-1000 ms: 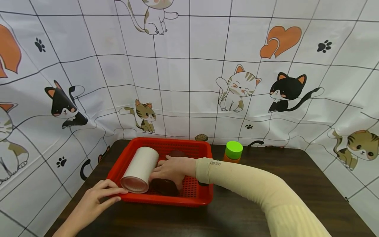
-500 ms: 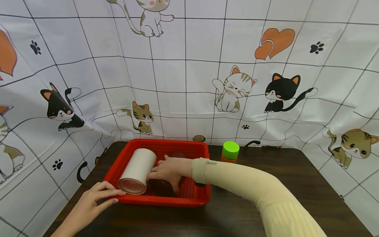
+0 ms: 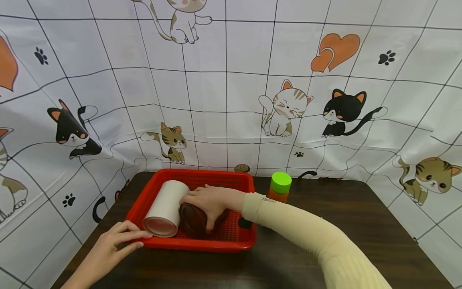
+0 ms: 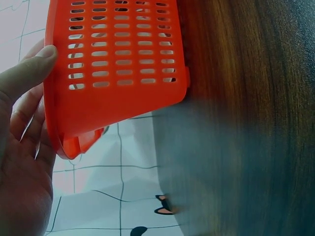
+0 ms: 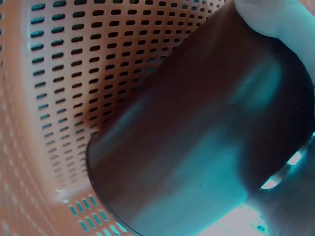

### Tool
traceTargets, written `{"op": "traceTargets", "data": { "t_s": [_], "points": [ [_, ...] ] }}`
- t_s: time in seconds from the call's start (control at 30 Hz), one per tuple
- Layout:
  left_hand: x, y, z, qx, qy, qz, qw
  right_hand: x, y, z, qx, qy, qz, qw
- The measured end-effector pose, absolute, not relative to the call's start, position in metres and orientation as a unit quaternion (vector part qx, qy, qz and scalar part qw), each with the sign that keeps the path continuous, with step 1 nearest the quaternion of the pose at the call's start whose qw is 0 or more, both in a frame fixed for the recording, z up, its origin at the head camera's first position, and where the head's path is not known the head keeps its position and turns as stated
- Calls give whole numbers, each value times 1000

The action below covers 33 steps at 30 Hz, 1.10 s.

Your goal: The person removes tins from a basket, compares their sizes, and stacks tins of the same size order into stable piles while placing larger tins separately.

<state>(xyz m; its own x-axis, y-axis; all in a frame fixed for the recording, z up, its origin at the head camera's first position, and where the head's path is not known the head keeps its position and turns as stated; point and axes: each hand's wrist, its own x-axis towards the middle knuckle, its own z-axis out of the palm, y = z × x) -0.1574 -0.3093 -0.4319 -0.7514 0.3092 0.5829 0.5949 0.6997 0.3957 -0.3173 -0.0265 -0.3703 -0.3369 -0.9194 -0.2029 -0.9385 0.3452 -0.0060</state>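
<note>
A red plastic basket (image 3: 231,245) stands on the table, with perforated walls and floor. At its near left corner my left hand (image 3: 113,245) pinches the rim; in the left wrist view the thumb (image 4: 37,64) lies on one side and the fingers behind. Inside the basket my right hand (image 3: 209,202) grips a dark brown cylinder (image 3: 193,221) from above, fingers over its top and thumb down its right side. The right wrist view shows the smooth brown cylinder (image 5: 167,132) lying slanted along the perforated basket floor. Left of it lies a white cylindrical can (image 3: 167,206), right against it.
Behind my right forearm stands a jar (image 3: 280,186) with a bright green lid and orange body. The dark wooden table (image 3: 317,245) meets a white wall covering (image 3: 231,100) printed with cats and grid lines at the back and left.
My right hand has shifted slightly, and more of the brown cylinder's near end shows below the fingers, higher than before. My left hand stays on the rim. The head view has shifted a little.
</note>
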Motion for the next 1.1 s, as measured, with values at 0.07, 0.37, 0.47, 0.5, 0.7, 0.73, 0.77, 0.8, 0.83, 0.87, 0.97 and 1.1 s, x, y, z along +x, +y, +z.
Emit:
{"op": "traceTargets", "data": {
  "t_s": [0.07,0.37,0.47,0.5,0.7,0.73,0.77,0.8,0.83,0.87,0.97,1.1],
  "points": [
    [-157,-309,-431,-256,-889,-291,245,-318,-25,-369,-573,814,41,88],
    [-158,-309,-430,-264,-889,-290,236,-321,-21,-369,-559,825,14,83],
    [-158,-309,-430,-262,-892,-289,231,-322,-18,-368,-549,832,-2,79],
    [-157,-309,-430,-260,-892,-288,230,-323,-17,-367,-547,833,-10,77],
    [-157,-310,-430,-266,-890,-287,236,-329,-11,-368,-548,825,-122,65],
    [-157,-311,-430,-267,-889,-287,238,-331,-10,-367,-549,818,-158,67],
    [-158,-311,-429,-269,-888,-286,240,-332,-9,-367,-550,810,-194,66],
    [-158,-311,-429,-271,-887,-286,242,-333,-8,-366,-549,801,-231,66],
    [-158,-311,-429,-272,-886,-286,243,-333,-8,-365,-547,791,-267,67],
    [-158,-311,-429,-274,-885,-286,243,-334,-8,-363,-545,779,-302,68],
    [-159,-311,-428,-278,-884,-285,245,-333,-5,-357,-524,760,-378,70],
    [-158,-310,-428,-275,-886,-283,243,-330,-2,-352,-499,745,-437,73]
  ]
}}
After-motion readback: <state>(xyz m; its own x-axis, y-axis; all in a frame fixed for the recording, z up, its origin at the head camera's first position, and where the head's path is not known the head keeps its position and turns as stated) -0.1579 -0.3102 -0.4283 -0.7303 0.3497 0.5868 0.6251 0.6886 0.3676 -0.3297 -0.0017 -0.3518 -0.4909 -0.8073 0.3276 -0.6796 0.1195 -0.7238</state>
